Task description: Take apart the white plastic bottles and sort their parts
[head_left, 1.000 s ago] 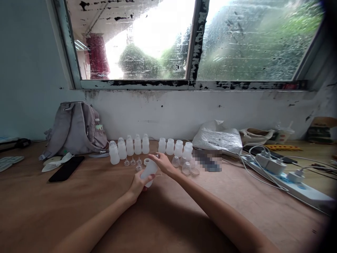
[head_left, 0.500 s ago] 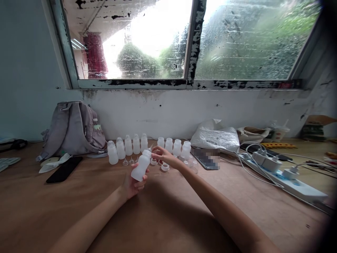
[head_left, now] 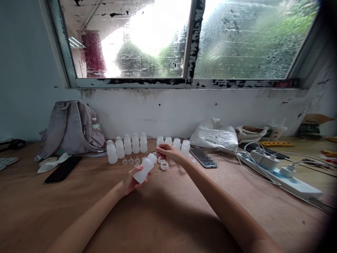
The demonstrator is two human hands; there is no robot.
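Note:
My left hand [head_left: 129, 182] is wrapped round the body of a frosted white baby bottle [head_left: 144, 171], which tilts with its top toward the upper right. At that top my right hand [head_left: 168, 151] pinches the clear nipple [head_left: 156, 154] of the bottle; the fingertips partly hide it. Behind the bottle, several clear nipples [head_left: 131, 160] stand on the table. A white collar ring [head_left: 164, 166] lies below my right hand, with more rings partly hidden. Several capped bottles [head_left: 112, 154] form a row at the left, and several uncapped bottles [head_left: 185, 147] stand behind my right hand.
A grey backpack [head_left: 71, 126] leans on the wall, with a black phone [head_left: 63, 169] before it. Right of the bottles are another phone [head_left: 203, 158], a silver padded bag [head_left: 214, 135] and a power strip [head_left: 297, 185] with plugged-in chargers and loose cables. The wooden table [head_left: 163, 218] extends toward me.
The bottle has tipped further to the right in my left hand. My right hand has shifted slightly right, its fingertips now closed at the nipple's tip.

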